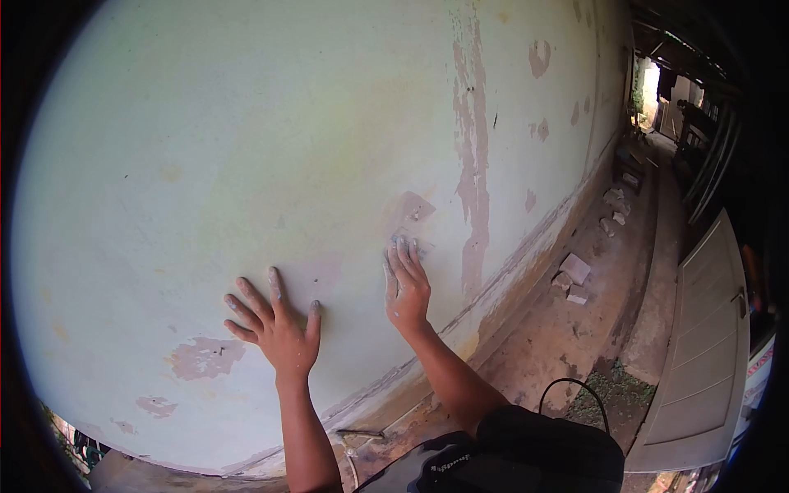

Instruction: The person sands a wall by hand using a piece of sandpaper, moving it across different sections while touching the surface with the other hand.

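A pale green wall [246,164] with peeled, greyish-pink patches fills most of the view. My left hand [283,333] lies flat against it, fingers spread, holding nothing; pale dust or paste coats its fingertips. To its left is a bare patch [205,358]. Farther right, my right hand [406,283] presses on the wall with its fingers close together, just below another bare patch [415,207]. Something thin and greyish shows at its fingertips, too small to make out.
A door panel [699,345] leans at the right. Broken blocks [575,269] lie on the concrete floor [526,353] along the wall's base. A dark cable loop [575,380] rises near my body. A hooked item [360,434] lies at the wall's foot.
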`<control>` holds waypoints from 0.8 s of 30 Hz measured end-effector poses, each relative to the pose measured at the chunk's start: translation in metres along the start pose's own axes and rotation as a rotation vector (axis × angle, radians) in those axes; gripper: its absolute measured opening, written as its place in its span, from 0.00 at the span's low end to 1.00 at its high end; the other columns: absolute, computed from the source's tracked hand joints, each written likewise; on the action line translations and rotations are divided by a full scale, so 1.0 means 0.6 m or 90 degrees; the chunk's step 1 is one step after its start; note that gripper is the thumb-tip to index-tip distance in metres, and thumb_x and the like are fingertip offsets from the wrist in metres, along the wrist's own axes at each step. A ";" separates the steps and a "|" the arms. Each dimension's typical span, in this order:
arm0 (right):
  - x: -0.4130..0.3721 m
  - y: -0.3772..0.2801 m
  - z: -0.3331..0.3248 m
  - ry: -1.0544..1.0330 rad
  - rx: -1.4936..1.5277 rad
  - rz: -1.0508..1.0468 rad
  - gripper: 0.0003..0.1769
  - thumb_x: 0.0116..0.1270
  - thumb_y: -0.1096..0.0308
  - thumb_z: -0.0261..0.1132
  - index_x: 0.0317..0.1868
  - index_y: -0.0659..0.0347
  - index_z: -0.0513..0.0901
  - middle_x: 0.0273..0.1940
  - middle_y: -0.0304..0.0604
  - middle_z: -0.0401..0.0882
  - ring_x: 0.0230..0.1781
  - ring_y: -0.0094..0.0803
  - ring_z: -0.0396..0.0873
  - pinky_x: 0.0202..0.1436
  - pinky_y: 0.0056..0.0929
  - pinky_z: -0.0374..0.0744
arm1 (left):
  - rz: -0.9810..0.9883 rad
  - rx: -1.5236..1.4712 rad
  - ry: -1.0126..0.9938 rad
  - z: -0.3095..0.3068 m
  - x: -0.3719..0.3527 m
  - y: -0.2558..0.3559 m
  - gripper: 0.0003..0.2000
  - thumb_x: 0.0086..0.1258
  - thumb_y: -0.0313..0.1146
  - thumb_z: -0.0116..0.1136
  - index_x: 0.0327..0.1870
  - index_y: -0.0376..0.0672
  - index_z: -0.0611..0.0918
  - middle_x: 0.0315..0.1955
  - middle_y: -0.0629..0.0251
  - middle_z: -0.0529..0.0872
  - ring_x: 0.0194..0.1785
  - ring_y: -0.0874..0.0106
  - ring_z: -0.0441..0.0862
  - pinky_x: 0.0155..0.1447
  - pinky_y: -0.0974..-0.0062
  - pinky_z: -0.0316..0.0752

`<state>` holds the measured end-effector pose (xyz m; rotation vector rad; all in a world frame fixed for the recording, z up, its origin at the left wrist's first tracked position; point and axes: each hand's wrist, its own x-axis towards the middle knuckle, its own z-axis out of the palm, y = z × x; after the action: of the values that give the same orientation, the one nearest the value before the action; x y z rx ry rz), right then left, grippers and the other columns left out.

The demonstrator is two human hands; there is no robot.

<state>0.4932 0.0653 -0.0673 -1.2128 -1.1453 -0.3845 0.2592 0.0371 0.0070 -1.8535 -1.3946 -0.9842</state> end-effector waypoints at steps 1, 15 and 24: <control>-0.002 0.006 -0.008 -0.030 -0.019 -0.040 0.21 0.76 0.74 0.65 0.67 0.70 0.85 0.69 0.59 0.82 0.74 0.65 0.75 0.76 0.53 0.76 | -0.001 -0.010 0.005 0.003 0.001 0.004 0.48 0.70 0.59 0.66 0.89 0.56 0.59 0.90 0.48 0.42 0.91 0.43 0.26 0.81 0.28 0.18; -0.053 -0.049 0.016 -0.009 0.014 0.038 0.21 0.78 0.74 0.63 0.69 0.68 0.83 0.71 0.62 0.79 0.78 0.67 0.69 0.78 0.52 0.74 | 0.052 -0.080 -0.094 0.052 -0.040 0.053 0.41 0.72 0.52 0.64 0.87 0.70 0.63 0.90 0.53 0.47 0.91 0.43 0.35 0.83 0.29 0.20; 0.099 0.076 -0.011 0.127 -0.018 0.141 0.21 0.83 0.73 0.56 0.70 0.70 0.81 0.75 0.62 0.76 0.79 0.63 0.70 0.81 0.50 0.69 | 0.098 -0.032 -0.103 0.073 -0.063 0.060 0.41 0.71 0.51 0.65 0.87 0.70 0.64 0.90 0.54 0.47 0.91 0.42 0.34 0.84 0.30 0.20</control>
<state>0.5569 0.0952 -0.0407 -1.2807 -0.8283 -0.3458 0.2965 0.0444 -0.0498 -2.0830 -1.3064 -0.8140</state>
